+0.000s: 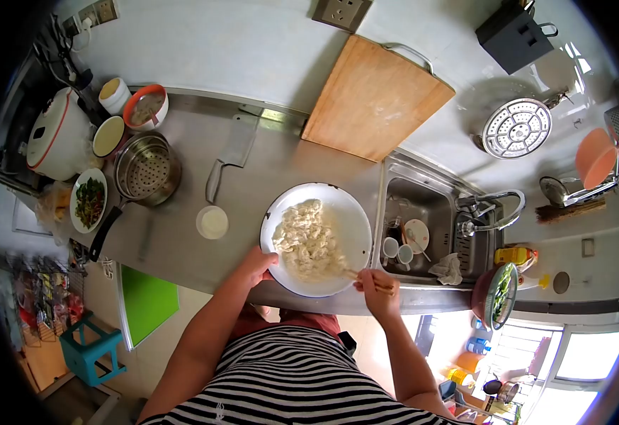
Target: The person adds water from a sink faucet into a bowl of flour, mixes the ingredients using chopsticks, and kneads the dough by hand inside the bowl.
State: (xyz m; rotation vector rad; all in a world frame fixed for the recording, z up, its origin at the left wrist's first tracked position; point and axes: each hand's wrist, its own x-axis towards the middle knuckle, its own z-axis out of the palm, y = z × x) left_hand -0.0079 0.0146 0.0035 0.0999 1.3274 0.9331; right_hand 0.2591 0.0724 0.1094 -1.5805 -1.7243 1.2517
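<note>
A white enamel basin (361, 234) with a chipped dark rim stands on the steel counter, holding a lumpy, pale dough-like mixture (308, 241). My left hand (256, 266) grips the basin's lower left rim, thumb over the edge. On the right side, my right hand (380, 292) is closed around wooden chopsticks (355, 274), whose tips reach into the mixture and look blurred. Left of the basin sits a small white bowl (212, 222) with pale contents. Beyond that bowl lies a cleaver (237, 142) with a metal handle.
A steamer pot (146, 168) with a black handle, a plate of chopped greens (88, 201) and bowls stand at left. Behind, a wooden cutting board (377, 99) leans on the wall. The sink (394, 185) at right holds cups and a dish.
</note>
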